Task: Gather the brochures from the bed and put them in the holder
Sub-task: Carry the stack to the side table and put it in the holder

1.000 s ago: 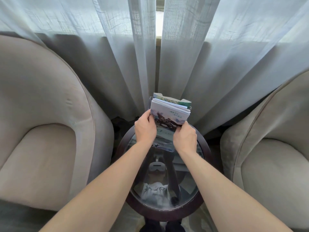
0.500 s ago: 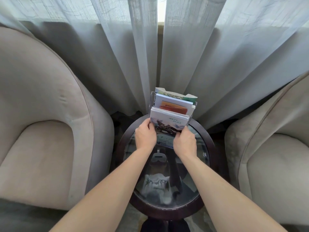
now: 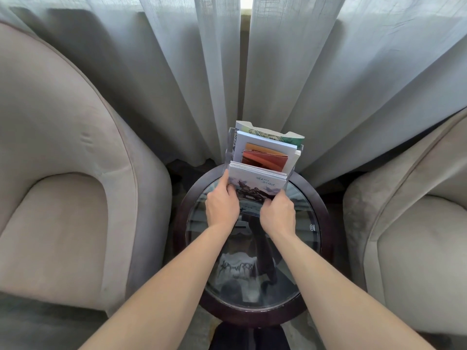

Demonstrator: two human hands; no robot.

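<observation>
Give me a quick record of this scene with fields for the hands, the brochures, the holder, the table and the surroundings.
left hand: grips the left edge of the front brochure stack
right hand: grips the stack's lower right edge
front brochure stack: upright in the front tier, cover facing the camera
holder: clear, tiered, at the table's far edge; back tiers already filled
round glass table: dark wooden rim, reflective top
surroundings: beige armchair on each side, sheer curtains behind

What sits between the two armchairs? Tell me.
In the head view, a round glass-topped table stands between the left armchair and right armchair, bearing the brochure holder; both hands grip its front brochures.
</observation>
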